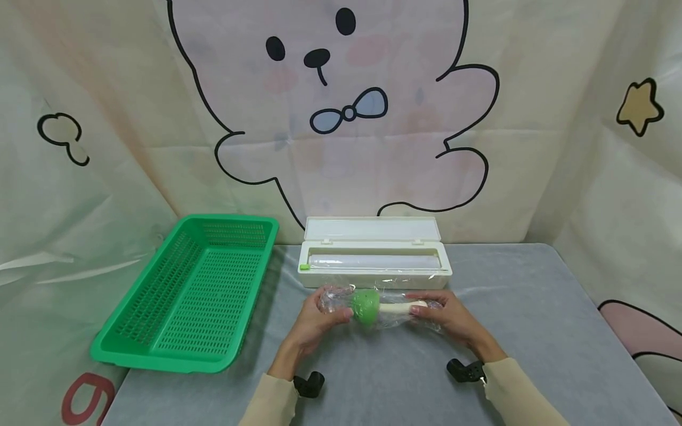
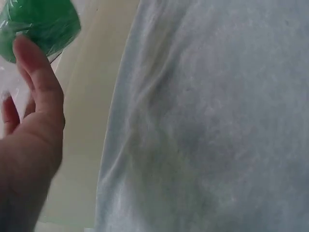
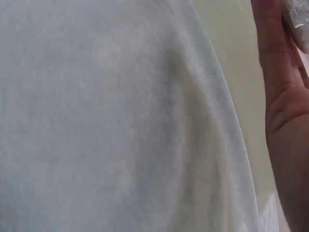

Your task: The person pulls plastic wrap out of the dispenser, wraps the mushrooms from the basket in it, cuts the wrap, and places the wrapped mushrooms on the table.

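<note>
In the head view, an object with a rounded green head (image 1: 366,306) and a pale, stick-like handle (image 1: 395,308) is wrapped in clear plastic film (image 1: 389,322); its exact kind cannot be told. My left hand (image 1: 313,319) holds the wrapped green end, thumb in front. At the handle end, my right hand (image 1: 449,315) pinches the film and handle between thumb and fingers. Just behind stands a white cling film dispenser (image 1: 375,279) with its lid raised and a roll of film (image 1: 373,262) inside. The left wrist view shows the green head (image 2: 46,24) beside my fingertips.
A green perforated plastic basket (image 1: 234,349) sits on the left of the grey cloth-covered table (image 1: 511,307). Behind the table hangs a curtain (image 1: 256,142) with a cartoon animal print. Black cameras (image 1: 309,384) are strapped at both wrists.
</note>
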Demonstrator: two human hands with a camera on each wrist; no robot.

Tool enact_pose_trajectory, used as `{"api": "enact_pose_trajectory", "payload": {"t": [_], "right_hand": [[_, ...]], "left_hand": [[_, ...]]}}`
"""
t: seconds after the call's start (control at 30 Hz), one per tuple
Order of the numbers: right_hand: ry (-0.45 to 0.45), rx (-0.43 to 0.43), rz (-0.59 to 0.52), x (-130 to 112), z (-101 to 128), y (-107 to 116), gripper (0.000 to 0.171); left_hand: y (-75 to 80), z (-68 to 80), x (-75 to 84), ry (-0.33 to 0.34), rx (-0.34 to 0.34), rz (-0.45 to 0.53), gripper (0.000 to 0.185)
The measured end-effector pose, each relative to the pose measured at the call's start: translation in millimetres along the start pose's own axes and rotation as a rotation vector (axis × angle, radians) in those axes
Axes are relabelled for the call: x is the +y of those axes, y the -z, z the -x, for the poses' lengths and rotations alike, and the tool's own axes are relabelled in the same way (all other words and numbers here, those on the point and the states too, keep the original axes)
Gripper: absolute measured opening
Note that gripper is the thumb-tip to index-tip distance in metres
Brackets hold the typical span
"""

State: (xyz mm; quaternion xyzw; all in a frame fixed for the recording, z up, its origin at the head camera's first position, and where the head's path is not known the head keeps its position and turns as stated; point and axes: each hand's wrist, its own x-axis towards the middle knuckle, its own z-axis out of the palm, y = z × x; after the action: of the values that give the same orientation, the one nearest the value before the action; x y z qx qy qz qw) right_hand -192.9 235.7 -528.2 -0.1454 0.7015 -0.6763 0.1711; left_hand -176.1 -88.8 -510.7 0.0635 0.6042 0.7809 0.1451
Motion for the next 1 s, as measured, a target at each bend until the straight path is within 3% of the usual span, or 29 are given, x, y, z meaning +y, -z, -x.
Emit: {"api": "enact_pose_trajectory", "payload": {"t": [0.13,0.2,0.37,0.53,0.6,0.83,1.0], "right_hand": [[0.028,-0.038,-0.069,-1.4,-0.6,-1.4,0.031],[0.036,-0.058,-0.067,-2.4,-1.0,-1.7,0.034],[0.056,-0.133,-0.02,-5.9,-2.6,-2.5,0.045],[0.117,-0.201,-0.038,-9.8,-2.9,-5.5,0.04],[0.131,-0.185,-0.034,-10.9,-2.8,-7.5,0.04],[0.111,0.001,0.167,-14.8,-4.0,-16.6,0.057],[0.141,-0.013,0.07,-13.6,-8.2,-21.2,0.039]], "left_hand": [[-4.3,-2.5,3.1,-0.062,-0.006,-0.054,0.085],[-7.7,-4.0,4.1,-0.081,0.017,-0.088,0.084],[-15.0,-5.3,4.8,-0.109,0.088,-0.081,0.059],[-20.2,-7.8,3.9,-0.141,0.163,-0.039,0.041],[-22.2,-8.5,4.4,-0.136,0.197,-0.042,0.039],[-29.2,-6.9,7.5,-0.074,0.302,-0.144,0.048],[-32.5,-6.8,9.0,-0.072,0.339,-0.311,0.043]]}}
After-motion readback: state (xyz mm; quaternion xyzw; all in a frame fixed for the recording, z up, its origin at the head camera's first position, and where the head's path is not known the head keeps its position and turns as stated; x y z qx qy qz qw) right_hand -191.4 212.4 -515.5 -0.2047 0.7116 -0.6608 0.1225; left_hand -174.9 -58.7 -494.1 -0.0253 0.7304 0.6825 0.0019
